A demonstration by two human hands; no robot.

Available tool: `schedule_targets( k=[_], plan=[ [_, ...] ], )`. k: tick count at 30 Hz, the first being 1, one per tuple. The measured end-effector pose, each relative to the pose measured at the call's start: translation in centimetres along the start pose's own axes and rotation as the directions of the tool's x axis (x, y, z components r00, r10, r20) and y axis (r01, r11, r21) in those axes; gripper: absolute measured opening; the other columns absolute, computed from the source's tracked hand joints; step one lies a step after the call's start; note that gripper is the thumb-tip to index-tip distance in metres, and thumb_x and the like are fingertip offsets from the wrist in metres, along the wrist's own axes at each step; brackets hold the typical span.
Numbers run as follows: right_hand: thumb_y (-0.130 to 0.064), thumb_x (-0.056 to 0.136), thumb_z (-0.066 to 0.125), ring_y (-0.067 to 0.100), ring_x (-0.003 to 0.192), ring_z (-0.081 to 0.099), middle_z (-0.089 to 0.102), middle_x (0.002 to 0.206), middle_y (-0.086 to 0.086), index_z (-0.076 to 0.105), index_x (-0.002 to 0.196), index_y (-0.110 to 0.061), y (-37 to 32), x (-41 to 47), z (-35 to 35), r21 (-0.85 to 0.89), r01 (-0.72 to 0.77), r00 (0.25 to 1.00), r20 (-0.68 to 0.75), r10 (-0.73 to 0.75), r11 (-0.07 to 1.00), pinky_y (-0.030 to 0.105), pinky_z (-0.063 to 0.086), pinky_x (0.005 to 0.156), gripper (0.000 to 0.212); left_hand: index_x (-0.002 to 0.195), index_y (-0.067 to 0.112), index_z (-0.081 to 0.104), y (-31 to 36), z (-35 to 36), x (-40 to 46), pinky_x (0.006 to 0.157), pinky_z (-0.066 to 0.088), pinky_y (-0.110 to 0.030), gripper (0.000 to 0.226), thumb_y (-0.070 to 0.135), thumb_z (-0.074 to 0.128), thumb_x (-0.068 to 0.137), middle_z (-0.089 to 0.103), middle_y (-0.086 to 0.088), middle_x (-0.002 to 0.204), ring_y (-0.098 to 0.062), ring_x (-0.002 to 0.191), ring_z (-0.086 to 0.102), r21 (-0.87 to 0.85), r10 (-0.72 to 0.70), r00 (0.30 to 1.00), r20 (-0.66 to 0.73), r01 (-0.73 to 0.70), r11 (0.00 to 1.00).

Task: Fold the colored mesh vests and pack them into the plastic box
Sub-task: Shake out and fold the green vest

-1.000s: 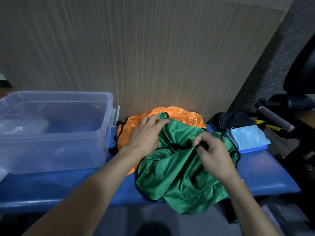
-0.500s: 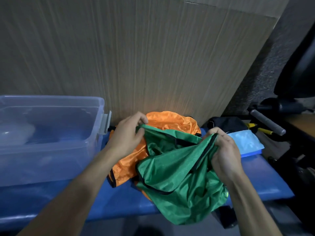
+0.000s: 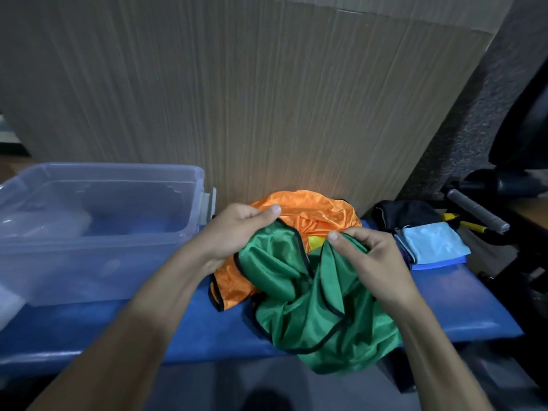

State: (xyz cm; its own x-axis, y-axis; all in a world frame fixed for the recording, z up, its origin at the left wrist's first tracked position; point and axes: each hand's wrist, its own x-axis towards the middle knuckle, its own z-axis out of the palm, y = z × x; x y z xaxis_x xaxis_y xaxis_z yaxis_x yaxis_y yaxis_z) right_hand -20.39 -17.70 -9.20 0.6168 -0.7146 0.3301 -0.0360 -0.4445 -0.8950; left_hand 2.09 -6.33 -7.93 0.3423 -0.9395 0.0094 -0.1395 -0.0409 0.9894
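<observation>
Both hands gripping a green mesh vest (image 3: 311, 295) over a blue padded bench (image 3: 178, 330).
Left hand (image 3: 237, 232) and right hand (image 3: 367, 256) each pinch the vest's black-trimmed edge (fingers curled); an orange vest (image 3: 311, 209) lies behind it, and the clear plastic box (image 3: 98, 229) stands left of it.

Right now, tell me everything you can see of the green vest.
The green vest is shiny mesh-like fabric with black trim along its edges. It is crumpled and unfolded, lying partly on the orange vest and draping over the front edge of the blue bench. The left hand and right hand each pinch its upper edge.
</observation>
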Motion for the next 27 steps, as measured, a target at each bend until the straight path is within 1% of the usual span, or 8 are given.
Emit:
schedule_targets(
  k=[3, 6, 10, 13, 16, 19, 24, 27],
  plan=[
    [-0.037, 0.095, 0.07, 0.013, 0.054, 0.031, 0.03, 0.06, 0.009, 0.043, 0.068, 0.003, 0.3, -0.2, 0.2, -0.057, -0.048, 0.998, -0.044, 0.046, 0.997, 0.029, 0.029, 0.056, 0.056, 0.084, 0.0, 0.067, -0.7, 0.2, -0.1, 0.068, 0.051, -0.026, 0.051, 0.051, 0.065, 0.089, 0.068, -0.014, 0.078, -0.02, 0.069, 0.065, -0.003, -0.023, 1.0, -0.003, 0.023, 1.0],
    [-0.032, 0.096, 0.069, 0.014, 0.052, 0.029, 0.032, 0.059, 0.003, 0.042, 0.069, 0.001, 0.1, 0.0, 0.4, -0.001, -0.085, 0.993, -0.081, 0.084, 0.996, 0.028, 0.027, 0.052, 0.051, 0.112, 0.014, 0.067, -0.3, 0.7, -0.5, 0.078, 0.056, -0.033, 0.014, 0.021, 0.062, 0.1, 0.074, -0.014, 0.093, -0.023, 0.084, 0.071, -0.06, 0.041, 0.988, 0.147, -0.033, 0.998],
    [-0.031, 0.093, 0.074, 0.01, 0.066, 0.06, 0.066, 0.069, 0.002, 0.069, 0.079, -0.009, -0.8, 0.3, 1.1, -0.028, -0.04, 0.997, -0.064, 0.038, 0.999, 0.029, 0.048, 0.068, 0.027, 0.111, 0.03, 0.059, -0.4, 1.2, -0.2, 0.062, 0.04, -0.05, 0.021, 0.013, 0.048, 0.105, 0.055, -0.02, 0.076, -0.032, 0.065, 0.048, 0.094, 0.22, 0.975, 0.012, -0.22, 0.971],
    [-0.031, 0.095, 0.072, 0.01, 0.076, 0.067, 0.074, 0.08, 0.003, 0.075, 0.083, -0.016, -1.4, 0.3, 1.5, -0.022, -0.019, 0.998, -0.055, 0.018, 1.0, 0.034, 0.052, 0.076, 0.019, 0.082, 0.029, 0.065, -0.2, 1.4, -0.4, 0.081, 0.048, -0.054, 0.029, 0.016, 0.042, 0.096, 0.064, -0.005, 0.08, -0.038, 0.078, 0.058, 0.313, 0.368, 0.929, 0.029, -0.358, 0.88],
    [-0.031, 0.096, 0.071, 0.01, 0.083, 0.069, 0.075, 0.084, -0.002, 0.076, 0.087, -0.017, -1.9, 0.5, 1.6, 0.012, 0.007, 0.999, -0.053, -0.006, 1.0, 0.035, 0.053, 0.083, 0.017, 0.075, 0.031, 0.07, 0.1, 1.5, -1.0, 0.083, 0.051, -0.054, 0.034, 0.027, 0.04, 0.091, 0.072, 0.002, 0.082, -0.034, 0.08, 0.066, 0.433, 0.291, 0.946, 0.141, -0.323, 0.842],
    [-0.03, 0.095, 0.071, 0.01, 0.08, 0.065, 0.073, 0.08, -0.005, 0.076, 0.086, -0.016, -2.6, 0.4, 1.6, 0.067, 0.049, 0.997, -0.063, -0.045, 0.997, 0.038, 0.051, 0.082, 0.017, 0.092, 0.03, 0.075, 0.2, 1.9, -1.6, 0.096, 0.05, -0.043, 0.033, 0.034, 0.042, 0.092, 0.074, 0.012, 0.1, -0.011, 0.099, 0.067, 0.442, 0.137, 0.965, 0.222, -0.225, 0.868],
    [-0.029, 0.096, 0.069, 0.021, 0.081, 0.068, 0.074, 0.085, 0.007, 0.076, 0.089, -0.013, -3.2, 0.1, 1.6, 0.181, 0.069, 0.998, -0.009, -0.069, 0.981, 0.047, 0.054, 0.082, 0.018, 0.119, 0.02, 0.068, 0.2, 2.3, -2.5, 0.101, 0.052, -0.044, 0.032, 0.045, 0.057, 0.102, 0.072, 0.003, 0.117, -0.015, 0.112, 0.068, 0.172, 0.059, 0.953, 0.296, -0.114, 0.978],
    [-0.024, 0.096, 0.067, 0.022, 0.079, 0.068, 0.073, 0.084, 0.009, 0.076, 0.089, -0.012, -3.8, -0.4, 1.5, 0.268, 0.041, 0.998, 0.032, -0.051, 0.963, 0.039, 0.056, 0.075, 0.017, 0.135, 0.03, 0.06, -0.2, 2.3, -2.5, 0.108, 0.047, -0.038, 0.047, 0.052, 0.066, 0.094, 0.066, 0.012, 0.131, -0.006, 0.124, 0.06, 0.161, 0.106, 0.953, 0.284, -0.156, 0.975]
  ],
)
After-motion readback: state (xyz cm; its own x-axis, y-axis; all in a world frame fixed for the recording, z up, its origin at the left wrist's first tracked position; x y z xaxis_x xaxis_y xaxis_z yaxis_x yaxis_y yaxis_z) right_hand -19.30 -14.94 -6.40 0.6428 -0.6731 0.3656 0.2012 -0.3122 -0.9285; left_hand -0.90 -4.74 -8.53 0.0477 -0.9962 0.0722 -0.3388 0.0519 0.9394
